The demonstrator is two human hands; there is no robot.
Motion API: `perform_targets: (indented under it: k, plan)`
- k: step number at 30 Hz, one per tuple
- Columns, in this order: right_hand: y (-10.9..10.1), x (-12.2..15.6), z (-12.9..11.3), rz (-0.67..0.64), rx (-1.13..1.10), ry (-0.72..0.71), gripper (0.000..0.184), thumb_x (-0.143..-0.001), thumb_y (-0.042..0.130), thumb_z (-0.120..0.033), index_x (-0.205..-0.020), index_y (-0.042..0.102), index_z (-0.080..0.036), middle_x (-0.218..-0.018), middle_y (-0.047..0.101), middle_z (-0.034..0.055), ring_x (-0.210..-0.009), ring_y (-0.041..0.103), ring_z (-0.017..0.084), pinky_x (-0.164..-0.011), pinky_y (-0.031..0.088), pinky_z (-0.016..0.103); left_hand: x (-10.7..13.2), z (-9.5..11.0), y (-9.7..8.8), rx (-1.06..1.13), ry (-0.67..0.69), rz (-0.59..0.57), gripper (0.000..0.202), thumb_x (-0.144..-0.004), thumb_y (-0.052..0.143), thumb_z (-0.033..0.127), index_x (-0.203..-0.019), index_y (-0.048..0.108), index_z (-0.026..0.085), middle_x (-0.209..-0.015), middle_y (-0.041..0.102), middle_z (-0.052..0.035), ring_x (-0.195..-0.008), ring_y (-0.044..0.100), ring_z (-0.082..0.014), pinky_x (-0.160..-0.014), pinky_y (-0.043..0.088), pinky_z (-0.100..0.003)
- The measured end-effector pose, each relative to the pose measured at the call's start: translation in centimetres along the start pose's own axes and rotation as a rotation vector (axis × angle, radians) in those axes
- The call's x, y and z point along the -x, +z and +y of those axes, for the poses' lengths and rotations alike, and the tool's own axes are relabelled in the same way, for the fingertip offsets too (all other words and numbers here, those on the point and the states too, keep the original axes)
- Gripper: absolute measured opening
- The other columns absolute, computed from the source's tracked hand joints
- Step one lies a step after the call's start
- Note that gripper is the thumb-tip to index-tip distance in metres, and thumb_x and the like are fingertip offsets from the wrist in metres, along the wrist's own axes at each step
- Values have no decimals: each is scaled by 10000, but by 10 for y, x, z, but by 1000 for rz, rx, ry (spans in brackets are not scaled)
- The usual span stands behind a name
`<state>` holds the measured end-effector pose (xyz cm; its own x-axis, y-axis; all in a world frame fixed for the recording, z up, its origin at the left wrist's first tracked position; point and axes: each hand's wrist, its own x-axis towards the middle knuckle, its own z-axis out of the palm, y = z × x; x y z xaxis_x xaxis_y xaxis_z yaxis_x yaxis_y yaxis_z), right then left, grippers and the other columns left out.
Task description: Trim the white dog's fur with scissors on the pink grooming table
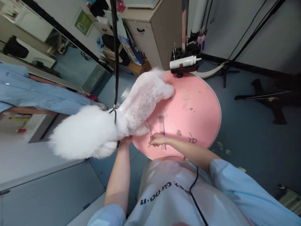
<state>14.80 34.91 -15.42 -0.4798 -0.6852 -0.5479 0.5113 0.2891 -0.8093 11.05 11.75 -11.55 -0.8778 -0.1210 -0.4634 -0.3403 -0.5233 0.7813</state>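
A white fluffy dog (pixel 122 116) stands on a round pink grooming table (pixel 199 110), its head over the table's left edge, held by a black leash (pixel 115 56) from above. My left hand (pixel 125 140) is tucked under the dog's chest or neck, its fingers hidden in the fur. My right hand (pixel 158 139) is closed on silver scissors (pixel 149 131) whose blades point at the dog's front leg. A purple comb (pixel 161 127) lies on the table just beyond that hand.
A second pair of scissors (pixel 192 138) lies near the table's front edge. A white bottle (pixel 184 62) rests on a black holder at the far rim. Fur clumps dot the pink top. A cabinet (pixel 150 34) and mirror stand behind; cables cross the blue floor on the right.
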Motion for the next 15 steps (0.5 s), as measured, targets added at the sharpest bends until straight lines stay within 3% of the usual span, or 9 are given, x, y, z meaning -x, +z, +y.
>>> perform_targets:
  k: [4, 7, 13, 15]
  plan:
    - [-1, 3, -1, 17, -36, 30, 179, -558, 683, -103, -600, 516, -153, -479, 530, -52, -440, 497, 83, -414, 362, 181, 0, -1, 1, 162, 30, -54, 559, -952, 90, 405, -963, 591, 155, -1138, 552, -89, -1292, 455, -163, -909, 505, -364]
    - [-2, 5, -3, -20, -98, 51, 146, -620, 688, -184, -619, 548, -141, -525, 573, -24, -480, 524, 85, -430, 378, 176, 4, 2, 6, 187, 56, -106, 568, -947, 99, 429, -937, 599, 159, -1074, 568, -77, -1259, 490, -164, -879, 509, -399]
    - [1, 0, -1, -11, -98, 75, 187, -571, 682, -81, -623, 516, -150, -502, 561, -39, -447, 514, 87, -425, 386, 185, 9, 7, 12, -11, 52, -17, 586, -935, 139, 497, -959, 601, 137, -1201, 556, -125, -1351, 365, -218, -1009, 432, -353]
    - [1, -2, 1, -18, -121, 75, 146, -609, 680, -127, -638, 538, -143, -523, 577, -25, -473, 535, 94, -431, 396, 184, 10, 8, 12, -6, 61, 1, 571, -932, 155, 504, -997, 594, 145, -1241, 537, -123, -1375, 321, -228, -1040, 409, -358]
